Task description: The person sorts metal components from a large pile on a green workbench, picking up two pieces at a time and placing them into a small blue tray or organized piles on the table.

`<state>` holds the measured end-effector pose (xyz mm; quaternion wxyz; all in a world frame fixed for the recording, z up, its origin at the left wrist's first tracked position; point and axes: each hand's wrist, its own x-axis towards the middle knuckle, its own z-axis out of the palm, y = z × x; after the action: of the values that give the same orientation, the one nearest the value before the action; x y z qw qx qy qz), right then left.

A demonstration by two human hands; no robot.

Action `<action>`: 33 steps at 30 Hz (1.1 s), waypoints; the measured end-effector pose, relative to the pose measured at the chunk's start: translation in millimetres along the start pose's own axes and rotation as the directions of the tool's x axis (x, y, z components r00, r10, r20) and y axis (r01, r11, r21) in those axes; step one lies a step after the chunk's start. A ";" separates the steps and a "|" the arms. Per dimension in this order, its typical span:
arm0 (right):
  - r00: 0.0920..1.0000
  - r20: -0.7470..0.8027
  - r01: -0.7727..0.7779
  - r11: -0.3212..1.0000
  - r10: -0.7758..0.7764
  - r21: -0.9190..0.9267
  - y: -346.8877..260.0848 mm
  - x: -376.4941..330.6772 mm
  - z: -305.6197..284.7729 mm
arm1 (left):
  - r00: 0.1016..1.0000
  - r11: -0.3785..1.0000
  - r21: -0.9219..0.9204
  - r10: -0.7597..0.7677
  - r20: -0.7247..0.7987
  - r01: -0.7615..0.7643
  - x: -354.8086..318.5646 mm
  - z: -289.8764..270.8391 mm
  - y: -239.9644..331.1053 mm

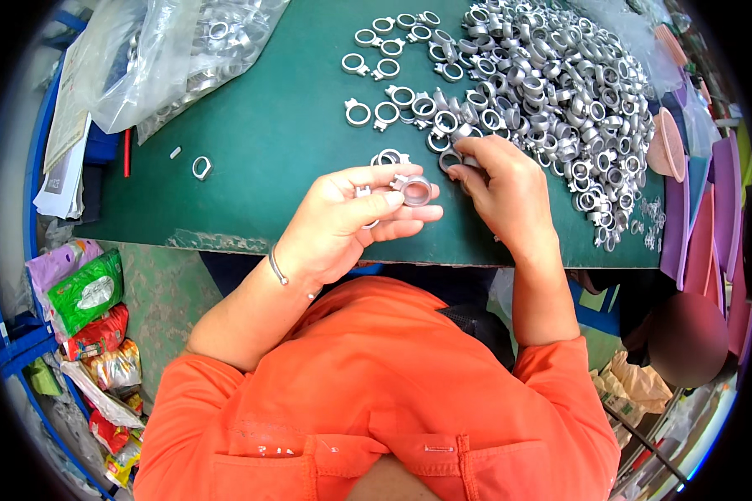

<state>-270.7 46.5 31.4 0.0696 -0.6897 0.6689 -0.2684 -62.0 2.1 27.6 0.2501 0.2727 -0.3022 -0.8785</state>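
Observation:
My left hand (353, 207) is turned palm up over the near edge of the green table (259, 159). Its thumb pins a grey metal ring with a small lug (415, 191) against the fingers, and parts of other rings show around the fingers. My right hand (503, 185) reaches to the near-left edge of a large pile of similar metal rings (551, 92). Thumb and forefinger close on one ring (449, 159) there, partly covered by the fingertips. Several loose rings (384, 114) lie left of the pile.
One hexagonal-looking ring (201, 168) lies apart on the left, near a small white piece (175, 152) and a red stick (127, 153). A clear plastic bag of rings (200, 58) covers the far left. Pink and purple bins (700, 209) stand at right.

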 end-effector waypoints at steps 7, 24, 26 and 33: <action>0.996 0.022 0.087 0.994 -0.086 -0.064 -5.4 1.8 2.3 | 1.000 1.000 -0.007 0.015 0.012 -0.015 -3.1 -2.0 -0.2; 0.794 0.606 -0.579 -0.240 0.050 0.779 0.6 -18.9 11.5 | 1.000 0.998 -0.053 -0.013 0.024 0.014 -10.6 -5.9 0.9; 0.843 0.538 -0.488 -0.447 -0.019 0.750 2.9 -21.2 13.0 | 0.998 0.996 -0.081 -0.023 0.057 0.027 -11.7 -9.9 -0.2; 0.937 0.318 -0.262 -0.312 0.143 0.913 37.9 -19.3 -16.1 | 0.996 0.952 -0.299 0.081 0.043 -0.064 -12.7 -13.1 -1.9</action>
<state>-311.0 65.6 22.5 0.6579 -0.2431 0.2959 -0.6484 -45.0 5.9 21.7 0.3120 0.1968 -0.1833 -0.9112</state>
